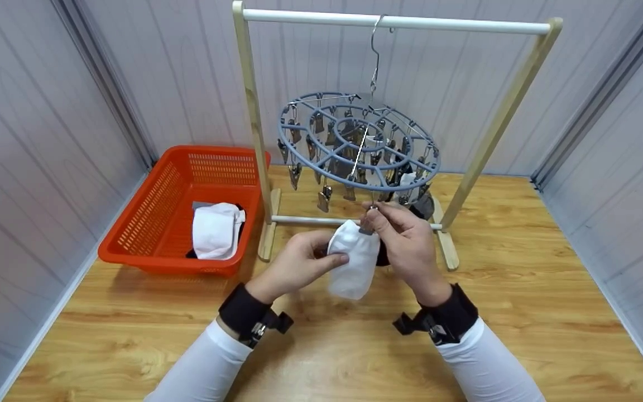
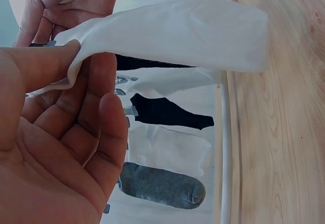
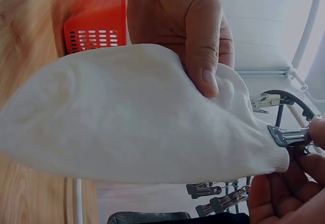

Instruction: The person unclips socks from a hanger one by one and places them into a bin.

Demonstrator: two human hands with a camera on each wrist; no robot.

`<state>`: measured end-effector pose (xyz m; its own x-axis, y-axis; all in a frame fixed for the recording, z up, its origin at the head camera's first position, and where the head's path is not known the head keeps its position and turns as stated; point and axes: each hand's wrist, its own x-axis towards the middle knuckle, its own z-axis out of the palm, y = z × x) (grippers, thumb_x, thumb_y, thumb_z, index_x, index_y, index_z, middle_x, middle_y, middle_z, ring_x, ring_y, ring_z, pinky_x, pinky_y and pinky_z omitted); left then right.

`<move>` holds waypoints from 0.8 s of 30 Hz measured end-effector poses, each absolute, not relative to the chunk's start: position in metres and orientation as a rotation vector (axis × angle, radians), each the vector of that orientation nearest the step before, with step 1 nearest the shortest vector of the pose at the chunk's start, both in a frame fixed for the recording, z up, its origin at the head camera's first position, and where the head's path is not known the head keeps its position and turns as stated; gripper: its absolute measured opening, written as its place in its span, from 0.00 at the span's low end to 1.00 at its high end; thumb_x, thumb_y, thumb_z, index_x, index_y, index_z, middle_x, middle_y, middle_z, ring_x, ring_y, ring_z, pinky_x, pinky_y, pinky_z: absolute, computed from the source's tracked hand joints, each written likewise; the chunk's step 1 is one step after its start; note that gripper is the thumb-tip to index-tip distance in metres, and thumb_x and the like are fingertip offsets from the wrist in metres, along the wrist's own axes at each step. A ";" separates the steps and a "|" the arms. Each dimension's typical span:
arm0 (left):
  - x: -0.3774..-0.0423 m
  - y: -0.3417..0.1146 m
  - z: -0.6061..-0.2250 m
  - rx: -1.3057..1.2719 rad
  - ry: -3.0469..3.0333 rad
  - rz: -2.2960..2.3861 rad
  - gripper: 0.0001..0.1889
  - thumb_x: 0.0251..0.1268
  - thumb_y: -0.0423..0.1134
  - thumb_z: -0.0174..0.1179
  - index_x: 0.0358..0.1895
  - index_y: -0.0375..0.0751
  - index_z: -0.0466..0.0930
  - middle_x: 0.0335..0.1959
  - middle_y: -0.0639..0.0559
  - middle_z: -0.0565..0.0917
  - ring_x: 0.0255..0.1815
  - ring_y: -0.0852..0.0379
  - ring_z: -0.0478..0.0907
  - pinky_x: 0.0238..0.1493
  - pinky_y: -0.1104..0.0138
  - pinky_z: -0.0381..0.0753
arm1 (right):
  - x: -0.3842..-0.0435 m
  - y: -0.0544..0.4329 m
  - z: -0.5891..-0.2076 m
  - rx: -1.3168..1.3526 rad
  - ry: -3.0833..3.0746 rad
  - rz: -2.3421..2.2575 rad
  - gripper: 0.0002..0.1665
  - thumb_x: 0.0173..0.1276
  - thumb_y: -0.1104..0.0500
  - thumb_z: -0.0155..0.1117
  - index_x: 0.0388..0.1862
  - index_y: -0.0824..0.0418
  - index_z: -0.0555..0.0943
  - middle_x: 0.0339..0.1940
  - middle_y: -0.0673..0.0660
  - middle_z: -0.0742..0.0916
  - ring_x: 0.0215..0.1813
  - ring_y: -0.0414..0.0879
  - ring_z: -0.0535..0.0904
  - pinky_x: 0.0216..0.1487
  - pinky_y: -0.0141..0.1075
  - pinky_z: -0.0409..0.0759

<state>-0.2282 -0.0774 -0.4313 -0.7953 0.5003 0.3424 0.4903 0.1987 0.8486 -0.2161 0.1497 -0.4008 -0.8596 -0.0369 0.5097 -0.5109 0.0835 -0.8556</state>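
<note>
The left grip (image 1: pixel 302 261) is pinching the white sock (image 1: pixel 350 271) near its cuff (image 3: pixel 273 158); the right grip (image 1: pixel 412 243) is pinching the clip (image 3: pixel 288 137) at that cuff, below the hanger (image 1: pixel 332 175). The sock is probably handling light, soft and floppy, the ribbed cuff offering the best hold.

The head camera looks forward and down from above the left hand (image 1: pixel 299 262) and right hand (image 1: pixel 411 245), far enough back to take in the whole round clip hanger (image 1: pixel 377 167) and red basket (image 1: pixel 171 263). Both wrist views are close and turned sideways: the left faces past its palm toward a hanging gray sock (image 2: pixel 162 186), the right toward the basket. All three share the white sock (image 1: pixel 353 265).
</note>
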 end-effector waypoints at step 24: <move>-0.228 -0.080 -0.429 0.969 2.415 1.646 0.07 0.75 0.36 0.74 0.47 0.35 0.90 0.37 0.51 0.89 0.35 0.61 0.81 0.39 0.64 0.83 | -0.216 0.156 -0.399 0.555 -1.987 1.804 0.13 0.81 0.68 0.69 0.60 0.69 0.91 0.59 0.68 0.92 0.60 0.54 0.90 0.60 0.38 0.88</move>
<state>-0.2276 -0.0803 -0.4287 -0.8001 0.5265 0.2874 0.4600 0.2311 0.8573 -0.2161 0.1557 -0.3993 -0.8417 -0.0248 0.5394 -0.5393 0.0892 -0.8374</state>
